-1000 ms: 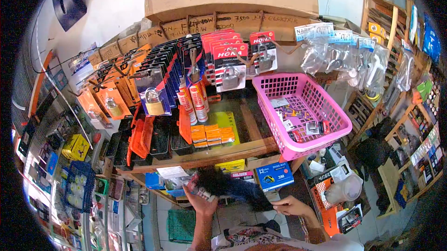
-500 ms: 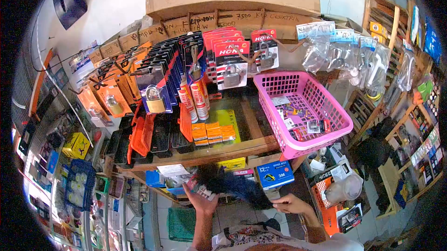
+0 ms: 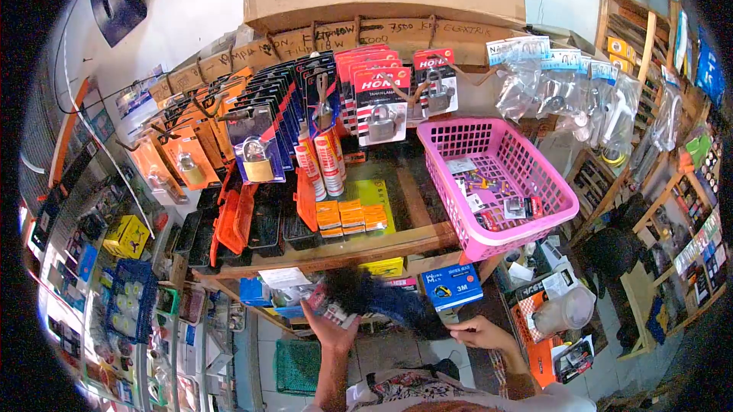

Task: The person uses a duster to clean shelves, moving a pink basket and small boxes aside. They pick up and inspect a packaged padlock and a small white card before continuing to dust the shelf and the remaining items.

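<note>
My left hand (image 3: 332, 328) is raised palm up at the lower centre, its thumb and fingers apart, next to small packaged items (image 3: 332, 311) below the counter edge. My right hand (image 3: 475, 332) is closed at the fingertips on the end of a dark feathery duster (image 3: 397, 306), which stretches left toward my left hand. The duster's dark tip is blurred and lies under the front edge of the counter (image 3: 366, 248). A blue 3M box (image 3: 452, 287) sits just above my right hand.
A pink basket (image 3: 527, 232) with small parts stands on the counter's right. Orange boxes (image 3: 352, 216), spray tubes (image 3: 330, 160) and hanging padlock packs (image 3: 380, 110) are on the left and middle. A green basket (image 3: 296, 366) stands low down.
The view has shifted very slightly. Both hands stay in nearly the same place, and the blurred duster has changed its shape a little.
</note>
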Available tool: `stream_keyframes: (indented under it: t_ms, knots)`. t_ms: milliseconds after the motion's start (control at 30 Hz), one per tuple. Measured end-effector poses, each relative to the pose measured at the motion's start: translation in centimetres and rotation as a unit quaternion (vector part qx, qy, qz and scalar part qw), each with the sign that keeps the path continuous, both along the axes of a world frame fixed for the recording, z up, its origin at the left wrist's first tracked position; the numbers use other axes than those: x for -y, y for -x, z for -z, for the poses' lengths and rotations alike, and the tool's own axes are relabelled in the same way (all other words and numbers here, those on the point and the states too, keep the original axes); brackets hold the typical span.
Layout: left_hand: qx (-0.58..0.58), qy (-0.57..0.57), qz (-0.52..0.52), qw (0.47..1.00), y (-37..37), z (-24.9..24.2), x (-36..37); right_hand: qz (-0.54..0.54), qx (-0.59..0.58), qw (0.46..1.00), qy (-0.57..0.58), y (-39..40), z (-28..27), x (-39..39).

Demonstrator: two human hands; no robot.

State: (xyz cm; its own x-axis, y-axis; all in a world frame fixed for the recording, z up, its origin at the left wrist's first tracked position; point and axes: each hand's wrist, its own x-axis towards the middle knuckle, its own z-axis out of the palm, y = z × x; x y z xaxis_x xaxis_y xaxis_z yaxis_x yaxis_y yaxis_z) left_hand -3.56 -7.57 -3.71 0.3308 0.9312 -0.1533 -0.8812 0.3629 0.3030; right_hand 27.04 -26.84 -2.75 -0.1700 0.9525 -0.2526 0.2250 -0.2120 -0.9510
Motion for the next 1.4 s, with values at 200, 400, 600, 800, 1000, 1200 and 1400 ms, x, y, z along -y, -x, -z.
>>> stream_keyframes:
  t_ms: [200, 400, 600, 800, 1000, 1200, 1400]
  knots:
    - [0.108, -0.034, 0.101, 0.988, 0.4, 0.6, -0.8, -0.001, 0.003, 1.0, 0.022, 0.7, -1.9, 0.0]
    - [0.114, -0.149, 0.113, 0.976, 0.2, 2.8, -2.0, -0.062, -0.023, 0.996, 0.065, 0.1, -1.8, 0.1]
    - [0.031, 0.038, 0.036, 0.998, 0.6, 1.5, -0.5, -0.017, -0.021, 0.999, 0.043, -0.3, -0.4, 0.2]
    - [-0.166, 0.11, -0.069, 0.978, 0.7, 2.5, -0.5, 0.017, -0.027, 0.999, 0.03, 0.0, 0.2, 0.2]
    - [0.03, -0.029, 0.065, 0.997, 0.4, 0.3, 0.0, 0.015, -0.013, 0.999, 0.025, 0.4, -2.1, 0.1]
    - [0.114, -0.061, 0.105, 0.986, 0.6, 0.8, 0.0, -0.029, -0.025, 0.998, 0.057, -0.2, -0.9, 0.3]
    - [0.139, -0.126, 0.11, 0.976, 0.7, 2.5, -1.0, -0.038, -0.011, 0.999, 0.027, -0.1, -0.8, 0.0]
